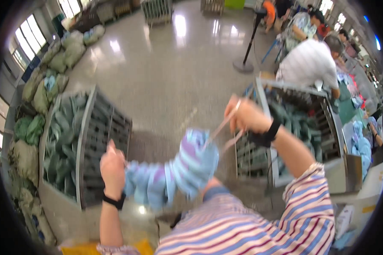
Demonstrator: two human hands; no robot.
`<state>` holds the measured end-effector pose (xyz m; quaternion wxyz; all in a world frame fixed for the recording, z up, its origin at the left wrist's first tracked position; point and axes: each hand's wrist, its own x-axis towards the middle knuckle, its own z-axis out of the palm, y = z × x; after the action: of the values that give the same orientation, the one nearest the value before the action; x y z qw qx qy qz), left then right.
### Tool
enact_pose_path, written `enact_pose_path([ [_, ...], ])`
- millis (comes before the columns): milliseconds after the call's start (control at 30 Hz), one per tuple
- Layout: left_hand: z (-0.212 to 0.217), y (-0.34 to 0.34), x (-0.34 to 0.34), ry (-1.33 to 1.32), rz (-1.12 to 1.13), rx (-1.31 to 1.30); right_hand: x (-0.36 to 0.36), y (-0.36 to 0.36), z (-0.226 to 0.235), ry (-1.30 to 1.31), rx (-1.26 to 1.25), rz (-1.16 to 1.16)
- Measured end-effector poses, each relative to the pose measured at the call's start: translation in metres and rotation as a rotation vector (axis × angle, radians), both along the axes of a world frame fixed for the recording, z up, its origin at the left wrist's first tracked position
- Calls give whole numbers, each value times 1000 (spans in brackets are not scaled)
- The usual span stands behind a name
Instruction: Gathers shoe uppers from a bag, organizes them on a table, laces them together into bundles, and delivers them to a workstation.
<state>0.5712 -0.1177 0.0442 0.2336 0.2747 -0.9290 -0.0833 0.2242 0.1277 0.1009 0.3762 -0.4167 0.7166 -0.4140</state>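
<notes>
The left hand (112,168) is closed on one end of a blue-and-purple striped fabric bundle (174,172); up to its right, the right hand (247,115) pinches thin sticks (220,125) poking into the bundle's other end.

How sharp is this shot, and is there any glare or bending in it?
Head view: soft with motion blur, most on the right hand and its thin stick; the left hand gripping the striped blue stuffed piece is slightly clearer; window glare spots the glossy floor; fisheye bends the metal crate edges; corners are black.
</notes>
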Motion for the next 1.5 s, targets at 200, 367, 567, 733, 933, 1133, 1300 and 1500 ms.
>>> enact_pose_path([
  [200,-125,-103,-41,-903,24,-223,-104,-35,-144,849,712,452],
  [367,-172,-169,-133,-893,-293,-69,-178,-73,-214,842,687,101],
  [567,-136,-253,-254,-706,-166,273,-314,-157,-190,442,1082,296],
  [733,-210,-335,-374,-260,-83,649,-415,-213,-205,69,728,71],
  [933,-208,-395,-621,-47,-152,1020,-470,-289,-167,-649,23,-742],
  [1133,-183,-442,-858,84,-318,1379,-582,-336,-190,-731,-316,-922],
  [1300,-169,-459,-1056,164,-450,1564,-699,-371,-211,-557,-304,-1152],
  [1500,-119,-496,-1252,-4,-699,1188,-904,-426,-199,-455,-736,-1203],
])
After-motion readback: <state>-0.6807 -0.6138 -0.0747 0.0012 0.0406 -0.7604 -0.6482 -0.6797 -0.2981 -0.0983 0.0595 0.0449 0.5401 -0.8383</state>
